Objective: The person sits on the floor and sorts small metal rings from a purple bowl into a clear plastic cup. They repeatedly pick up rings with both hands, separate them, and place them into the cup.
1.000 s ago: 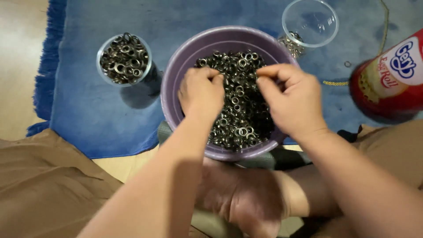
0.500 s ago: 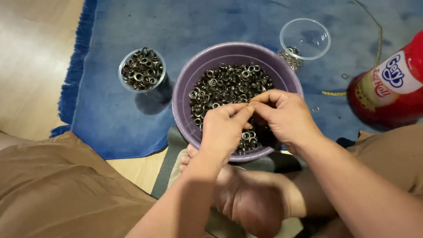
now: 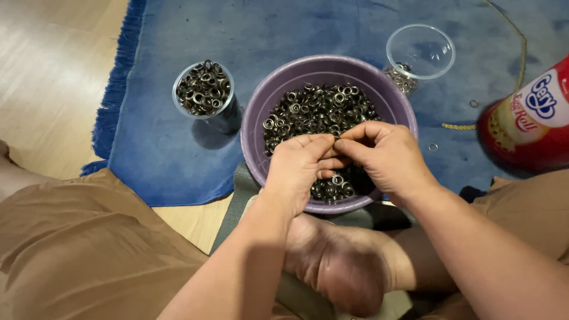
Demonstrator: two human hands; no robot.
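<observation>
Pinching together over the purple bowl (image 3: 261, 124), your left hand (image 3: 299, 169) and right hand (image 3: 385, 157) meet fingertip to fingertip just above the pile of metal eyelets (image 3: 317, 109). Fingers on both are closed in a fine pinch at the meeting point; whatever sits between them is too small to make out, likely a single eyelet, can't confirm. Both hands hover low over the near half of the bowl, so anything dropped falls back into the pile. Bowl sits on the blue rug (image 3: 160, 148), right against your bare foot (image 3: 338, 266), within easy reach. Full plastic cup (image 3: 204, 89) of eyelets stands left of the bowl, apart from it. Near-empty clear cup (image 3: 421, 53) stands just behind the bowl's right rim. Red canister (image 3: 527, 130) lies at far right. Two loose rings on the rug beside it.
</observation>
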